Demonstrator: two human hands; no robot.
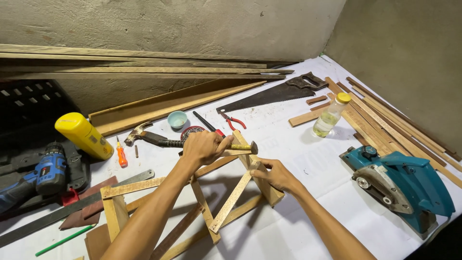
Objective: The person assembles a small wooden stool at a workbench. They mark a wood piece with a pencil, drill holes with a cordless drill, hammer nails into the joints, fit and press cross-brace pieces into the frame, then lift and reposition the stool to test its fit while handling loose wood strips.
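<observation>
- The left hand is curled tight round the yellow handle of a small hammer with a dark metal head, which lies level just above the top corner of a pale wooden truss frame of thin slats
- The right hand rests on the frame's upper right end, thumb and fingers pinching the joint where a diagonal slat meets the end post
- The frame stands on edge on the white sheet covering the bench, in the middle foreground between both forearms
- Just behind the left hand lie a claw hammer with a black grip, a small pale blue bowl and red-handled pliers
- Further back, a hand saw with a dark handle lies flat near the grey wall
- To the right sit a clear plastic bottle with a yellow cap, a teal circular saw and a stack of long wooden strips
- To the left lie a yellow cylindrical can, a small orange screwdriver and a blue cordless drill
</observation>
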